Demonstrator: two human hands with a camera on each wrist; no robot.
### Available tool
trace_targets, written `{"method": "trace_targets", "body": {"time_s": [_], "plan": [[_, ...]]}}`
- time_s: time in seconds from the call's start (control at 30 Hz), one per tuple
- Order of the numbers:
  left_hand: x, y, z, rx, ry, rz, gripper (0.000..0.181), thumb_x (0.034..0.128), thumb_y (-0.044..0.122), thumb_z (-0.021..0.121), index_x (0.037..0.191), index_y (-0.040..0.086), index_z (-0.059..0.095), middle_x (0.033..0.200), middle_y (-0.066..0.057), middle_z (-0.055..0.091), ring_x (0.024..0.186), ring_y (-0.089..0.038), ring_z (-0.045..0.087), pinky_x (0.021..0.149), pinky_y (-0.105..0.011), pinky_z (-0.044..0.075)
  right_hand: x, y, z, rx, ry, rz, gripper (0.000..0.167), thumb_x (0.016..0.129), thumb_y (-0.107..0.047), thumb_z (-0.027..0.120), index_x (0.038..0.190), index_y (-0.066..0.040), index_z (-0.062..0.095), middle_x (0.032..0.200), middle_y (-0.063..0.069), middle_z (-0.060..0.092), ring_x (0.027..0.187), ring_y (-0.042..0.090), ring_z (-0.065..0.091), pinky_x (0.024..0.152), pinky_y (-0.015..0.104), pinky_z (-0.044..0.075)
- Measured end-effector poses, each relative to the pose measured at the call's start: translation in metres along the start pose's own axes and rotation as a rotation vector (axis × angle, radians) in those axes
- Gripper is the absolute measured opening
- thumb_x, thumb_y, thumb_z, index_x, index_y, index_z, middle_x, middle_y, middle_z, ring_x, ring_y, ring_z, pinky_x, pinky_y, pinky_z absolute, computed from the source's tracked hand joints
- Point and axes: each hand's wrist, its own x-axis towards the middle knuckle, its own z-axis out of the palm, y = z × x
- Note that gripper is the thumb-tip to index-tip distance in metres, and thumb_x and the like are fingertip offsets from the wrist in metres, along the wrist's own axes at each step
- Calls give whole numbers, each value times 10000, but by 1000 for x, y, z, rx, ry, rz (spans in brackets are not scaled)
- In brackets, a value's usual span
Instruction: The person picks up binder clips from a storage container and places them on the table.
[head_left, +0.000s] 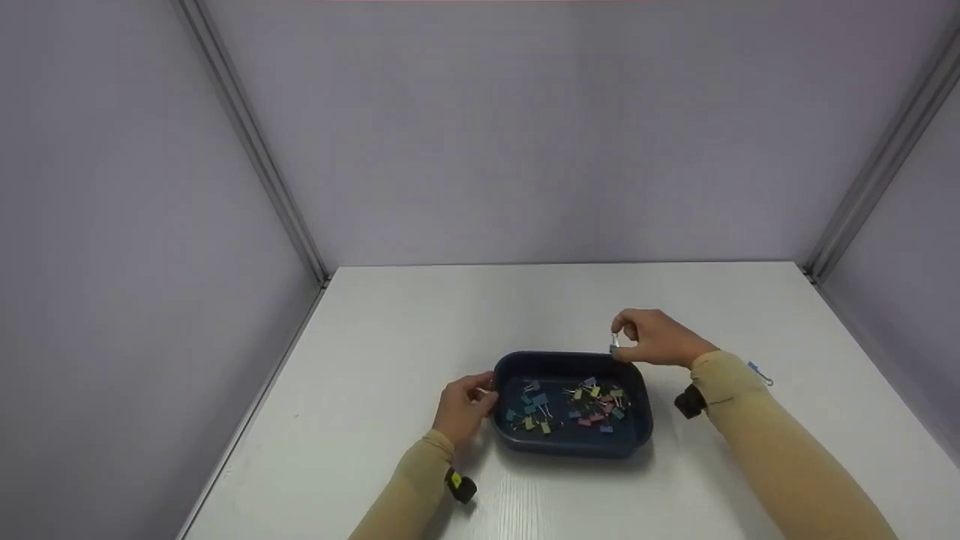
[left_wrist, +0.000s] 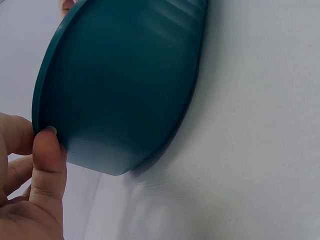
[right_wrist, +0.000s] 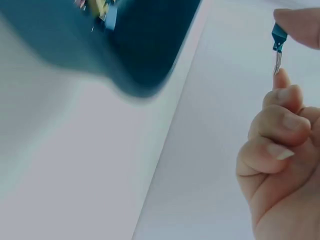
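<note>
A dark blue-green plastic basin [head_left: 571, 448] stands on the white table. My left hand [head_left: 459, 411] holds its left rim, thumb outside, as the left wrist view also shows. Above the basin's far right corner, my right hand [head_left: 658, 339] pinches a small teal binder clip [right_wrist: 279, 36] between thumb and index finger. The clip's body is against the thumb and its silver handle against the index finger; the other fingers are curled. Inside the basin, teal, blue and yellow binder clips [head_left: 538, 400] lie on the left, and a mixed-colour group of binder clips [head_left: 595, 403] on the right.
One blue binder clip [head_left: 760, 373] lies on the table [head_left: 375, 360] beyond my right wrist, partly hidden by the sleeve. Grey-white panels [head_left: 525, 150] enclose the table at the back and on both sides. Each wrist carries a small black camera [head_left: 690, 402].
</note>
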Motion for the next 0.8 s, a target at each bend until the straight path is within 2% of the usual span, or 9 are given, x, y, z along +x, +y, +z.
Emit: {"method": "trace_targets", "body": {"time_s": [0.17, 0.37, 0.63, 0.8], "plan": [[1, -1, 0, -8, -6, -8, 364, 902, 47, 645, 1260, -2, 601, 1055, -122, 650, 787, -143, 606, 654, -263, 544, -19, 25, -16, 6, 38, 42, 380, 826, -266, 748, 1082, -33, 592, 832, 98, 488, 704, 161, 424, 651, 343, 378], [3, -3, 0, 4, -12, -8, 366, 908, 73, 644, 1266, 8, 602, 1057, -116, 650, 789, -145, 611, 659, -259, 544, -46, 63, -29, -17, 69, 165, 414, 835, -278, 742, 1106, -11, 579, 871, 105, 483, 748, 187, 431, 653, 353, 378], [0, -4, -3, 1, -12, 12, 355, 902, 62, 649, 1250, 4, 611, 1040, -122, 647, 784, -145, 599, 645, -268, 544, -85, 106, -33, -24, 112, 277, 434, 850, -333, 727, 1096, -11, 571, 866, 83, 474, 734, 195, 435, 601, 333, 369], [0, -3, -6, 6, -8, -18, 360, 908, 80, 649, 1263, 35, 611, 1041, -79, 647, 794, -146, 601, 653, -267, 540, -101, 122, -33, -32, 126, 331, 477, 852, -367, 720, 1112, 6, 577, 917, 107, 507, 784, 222, 462, 638, 348, 398]]}}
